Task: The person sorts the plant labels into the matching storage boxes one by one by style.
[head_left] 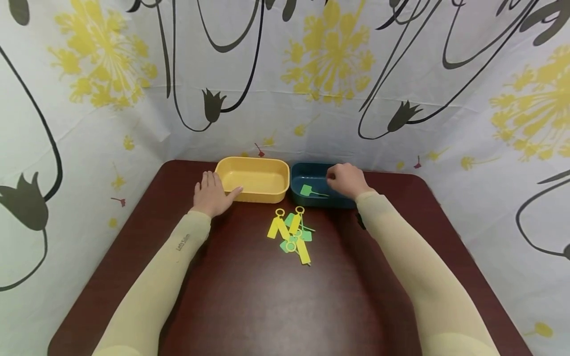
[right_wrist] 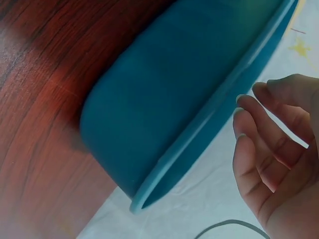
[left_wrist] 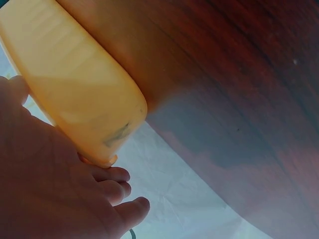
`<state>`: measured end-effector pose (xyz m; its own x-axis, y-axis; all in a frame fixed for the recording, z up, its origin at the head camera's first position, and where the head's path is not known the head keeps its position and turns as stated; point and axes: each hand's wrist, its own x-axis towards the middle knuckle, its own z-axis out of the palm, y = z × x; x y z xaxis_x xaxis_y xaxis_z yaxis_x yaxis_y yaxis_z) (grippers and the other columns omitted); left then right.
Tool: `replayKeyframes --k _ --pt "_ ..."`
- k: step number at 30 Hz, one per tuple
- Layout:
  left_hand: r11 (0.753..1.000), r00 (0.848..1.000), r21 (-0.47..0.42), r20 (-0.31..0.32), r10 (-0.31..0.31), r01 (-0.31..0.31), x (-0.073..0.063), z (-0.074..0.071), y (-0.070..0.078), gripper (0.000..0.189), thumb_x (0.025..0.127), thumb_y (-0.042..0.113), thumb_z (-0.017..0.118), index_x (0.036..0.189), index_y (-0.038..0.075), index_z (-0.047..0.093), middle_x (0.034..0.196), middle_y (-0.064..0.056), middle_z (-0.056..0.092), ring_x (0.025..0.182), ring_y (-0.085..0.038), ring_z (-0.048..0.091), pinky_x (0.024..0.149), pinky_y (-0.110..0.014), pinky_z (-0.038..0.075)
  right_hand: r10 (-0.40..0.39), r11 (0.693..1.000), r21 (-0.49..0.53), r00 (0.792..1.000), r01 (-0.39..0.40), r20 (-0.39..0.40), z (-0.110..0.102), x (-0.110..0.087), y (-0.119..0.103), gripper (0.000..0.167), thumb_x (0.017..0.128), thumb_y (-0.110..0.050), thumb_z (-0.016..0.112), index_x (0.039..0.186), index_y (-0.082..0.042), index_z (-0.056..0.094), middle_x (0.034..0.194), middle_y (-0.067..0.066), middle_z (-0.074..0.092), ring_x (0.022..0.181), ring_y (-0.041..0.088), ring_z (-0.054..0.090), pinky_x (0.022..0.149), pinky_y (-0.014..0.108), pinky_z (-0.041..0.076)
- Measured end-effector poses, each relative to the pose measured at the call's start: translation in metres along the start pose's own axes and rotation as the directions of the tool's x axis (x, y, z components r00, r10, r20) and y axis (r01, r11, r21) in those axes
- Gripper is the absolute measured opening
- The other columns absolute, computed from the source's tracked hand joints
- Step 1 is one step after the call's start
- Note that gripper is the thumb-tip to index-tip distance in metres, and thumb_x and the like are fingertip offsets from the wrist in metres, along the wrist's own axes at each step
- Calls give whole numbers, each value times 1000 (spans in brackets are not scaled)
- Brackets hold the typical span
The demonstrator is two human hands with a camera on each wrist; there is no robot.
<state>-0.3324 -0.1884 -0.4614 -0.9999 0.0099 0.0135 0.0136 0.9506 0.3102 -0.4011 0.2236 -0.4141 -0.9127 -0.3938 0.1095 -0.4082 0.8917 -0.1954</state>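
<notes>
Left hand (head_left: pixel 210 197) outstretched, right hand (head_left: pixel 349 179) loosely curled

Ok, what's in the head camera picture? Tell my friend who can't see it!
A person's right grip hovers over a dark blue bin holding a green tag; the left grip is at the left end of a yellow bin. In front, yellow tags and green tags overlap on a dark red table.

Left bin (head_left: pixel 254 179): on the table (head_left: pixel 285 306), just right of the person's left hand (head_left: pixel 211 199), which touches its left end.
Right bin (head_left: pixel 307 170): right of the left bin; its right part lies beneath the right hand (head_left: pixel 349 179).
Single tag (head_left: pixel 306 190): inside the right bin, left of the right hand.
Tag pile (head_left: pixel 304 249): on the table, between the hands, before both bins.
Hanging cloth (head_left: pixel 267 74): beyond both hands, behind the bins.
</notes>
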Motion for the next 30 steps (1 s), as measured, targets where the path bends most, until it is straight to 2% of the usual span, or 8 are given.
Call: replayKeyframes --k 6,10,17,24,30 --pt "1000 1000 -6 -2 4 -4 0 0 -1 113 94 76 35 155 -13 1 162 -34 1 151 -45 1 117 -63 8 -29 999 19 995 31 -94 -8 -12 -7 15 96 -21 65 100 -15 78 92 3 70 72 20 60 69 45 54" --pt "1000 1000 2 -6 6 -6 0 2 -1 113 94 77 35 155 -14 3 161 -34 3 150 -46 2 116 -63 9 -45 998 28 991 49 -127 -9 -22 -13 13 97 -22 65 98 -17 77 89 1 69 67 19 58 65 41 52" --pt "1000 1000 15 -3 9 -9 1 0 -1 114 94 78 34 154 -14 4 161 -35 3 150 -46 3 116 -64 7 -90 995 21 979 96 -183 -11 -39 -29 12 96 -24 67 99 -20 78 93 -3 68 72 15 59 65 40 54" --pt "1000 1000 3 0 6 -6 0 -2 -1 113 94 76 34 154 -14 3 161 -34 2 150 -46 1 116 -64 5 -143 989 11 970 148 -195 -7 -56 -43 10 96 -22 67 96 -21 77 87 -5 66 68 12 57 58 36 51" --pt "1000 1000 2 4 6 -6 1 -1 0 114 94 77 34 154 -14 4 161 -35 3 150 -46 2 116 -64 5 -194 981 -12 970 194 -148 7 -71 -49 10 95 -24 69 94 -18 77 77 -7 61 62 11 52 54 33 48"
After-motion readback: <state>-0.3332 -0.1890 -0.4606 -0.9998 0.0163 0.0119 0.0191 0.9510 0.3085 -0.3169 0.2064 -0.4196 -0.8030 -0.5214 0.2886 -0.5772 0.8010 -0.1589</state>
